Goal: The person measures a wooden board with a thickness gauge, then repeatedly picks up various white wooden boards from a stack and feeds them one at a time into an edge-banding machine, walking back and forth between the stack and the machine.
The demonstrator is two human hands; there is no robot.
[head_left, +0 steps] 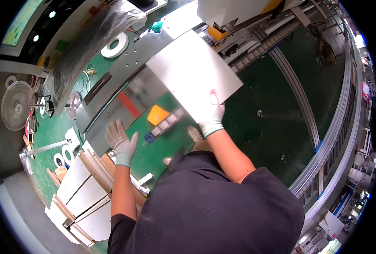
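Note:
A flat white panel point(192, 67) lies at a slant over the grey metal machine table point(141, 53), with its near corner sticking out past the rollers. My right hand point(213, 111), in a pale glove, grips the panel's near edge. One digit shows on top, and the rest of the fingers are hidden. My left hand point(121, 142), gloved as well, is held with fingers spread and nothing in it. It is nearest to the table's front edge, left of the orange block-shaped part point(157, 114) and the roller strip point(167, 123).
Stacked white boards point(80, 194) stand on the left, close to my left forearm. A curved metal rail point(338, 139) bounds the right side. Behind the table are clear plastic sheeting point(84, 46) and a white tape roll point(114, 45). A round fan point(17, 106) stands far left.

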